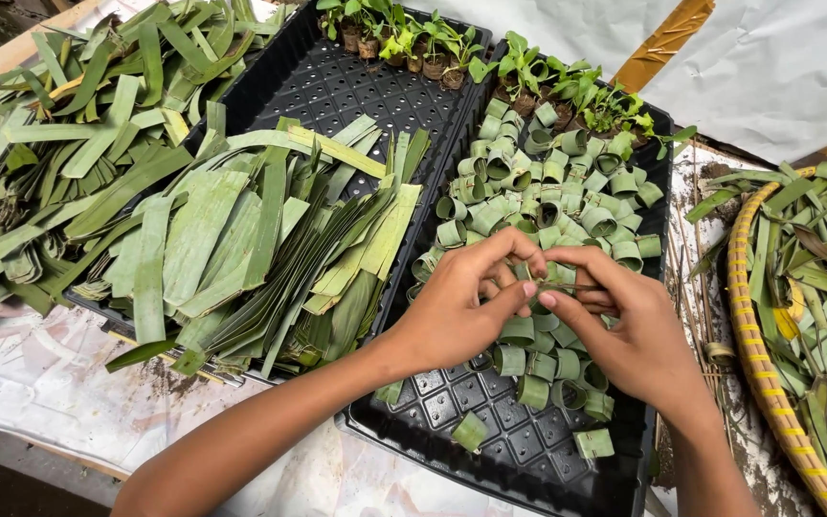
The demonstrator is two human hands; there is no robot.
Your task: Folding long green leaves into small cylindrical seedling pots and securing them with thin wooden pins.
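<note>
Fingers of both hands pinched on leaf strip (pixel 555 284), lying left-right, above black tray (pixel 490 450)

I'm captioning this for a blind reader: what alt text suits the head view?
Two bare hands, left hand and right hand, pinch a small leaf strip over a black tray of rolled leaf rings. Flat cut leaf strips fill the neighbouring tray.

Green is shown by the leaf strips (pixel 241 239), the rolled leaf rings (pixel 547 191) and the seedlings (pixel 528 67), paler on some strips. The trays (pixel 337 86) are coloured black, with a grid of small squares. The basket rim (pixel 758 345) is banded in yellow and tan.
</note>
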